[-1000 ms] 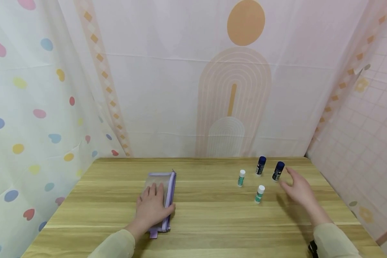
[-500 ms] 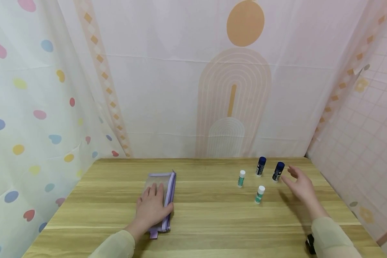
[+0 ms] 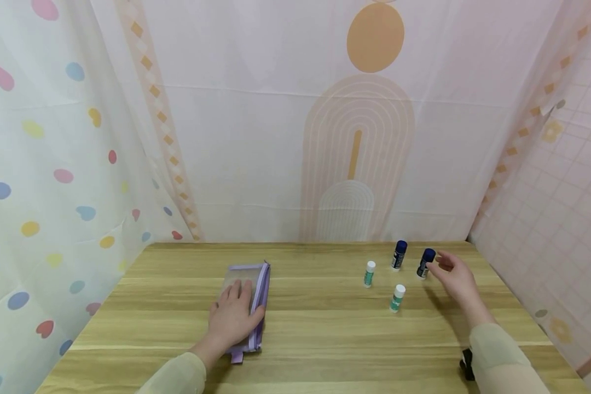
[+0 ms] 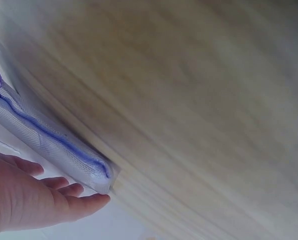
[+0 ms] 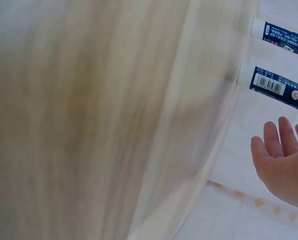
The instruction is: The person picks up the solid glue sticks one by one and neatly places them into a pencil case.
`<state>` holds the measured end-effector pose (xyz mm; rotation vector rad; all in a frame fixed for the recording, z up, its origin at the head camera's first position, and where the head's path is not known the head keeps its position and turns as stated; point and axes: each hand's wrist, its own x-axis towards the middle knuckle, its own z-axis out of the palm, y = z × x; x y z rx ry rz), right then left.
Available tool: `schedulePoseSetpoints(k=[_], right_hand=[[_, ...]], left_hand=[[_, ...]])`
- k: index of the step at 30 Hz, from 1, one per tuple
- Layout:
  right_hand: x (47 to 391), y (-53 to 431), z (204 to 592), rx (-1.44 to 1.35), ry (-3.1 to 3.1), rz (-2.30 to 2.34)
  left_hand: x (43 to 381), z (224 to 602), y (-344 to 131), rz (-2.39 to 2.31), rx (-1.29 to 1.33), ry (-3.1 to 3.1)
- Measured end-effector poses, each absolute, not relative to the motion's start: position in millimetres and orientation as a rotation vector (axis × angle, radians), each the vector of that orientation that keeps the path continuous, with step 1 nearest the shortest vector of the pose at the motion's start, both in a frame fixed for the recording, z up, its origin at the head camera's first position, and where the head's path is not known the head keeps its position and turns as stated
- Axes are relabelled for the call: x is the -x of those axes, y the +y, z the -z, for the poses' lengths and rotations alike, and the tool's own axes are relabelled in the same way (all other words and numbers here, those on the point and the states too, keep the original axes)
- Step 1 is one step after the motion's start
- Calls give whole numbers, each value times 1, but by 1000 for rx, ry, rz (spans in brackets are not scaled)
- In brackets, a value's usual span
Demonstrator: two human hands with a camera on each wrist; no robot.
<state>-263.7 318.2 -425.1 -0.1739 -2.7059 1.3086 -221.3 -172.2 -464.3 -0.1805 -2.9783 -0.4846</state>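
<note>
My left hand [image 3: 233, 314] rests with fingers extended on a grey mesh zipper pouch [image 3: 263, 290] with purple edging. In the left wrist view, the thumb lies along the zipped side of the pouch [image 4: 49, 137]. Over on the right, my right hand [image 3: 459, 280] is beside a navy-capped glue stick [image 3: 428, 256], its thumb overlapping the stick in the head view. The right wrist view shows a gap between these loosely bent fingers and the upright navy glue stick [image 5: 274, 87]. A second navy glue stick [image 3: 399, 256] stands just left of it.
Two smaller white-capped glue sticks with green labels stand nearby, one glue stick [image 3: 369, 273] farther back and another glue stick [image 3: 397, 298] nearer. A black object [image 3: 467, 365] shows by the right sleeve. Printed curtains [image 3: 246, 164] border the wooden table [image 3: 320, 334] behind and at both sides.
My right hand drew slightly back from the right navy glue stick, then came left again, its thumb now overlapping the stick. The left hand stays on the pouch.
</note>
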Motion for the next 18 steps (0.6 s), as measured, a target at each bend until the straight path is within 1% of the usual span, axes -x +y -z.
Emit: schedulePoseSetpoints(k=[18], right_hand=[[273,310,427,189,-2647,-1381]], left_hand=[[221,465,-171,512,181,-2973]])
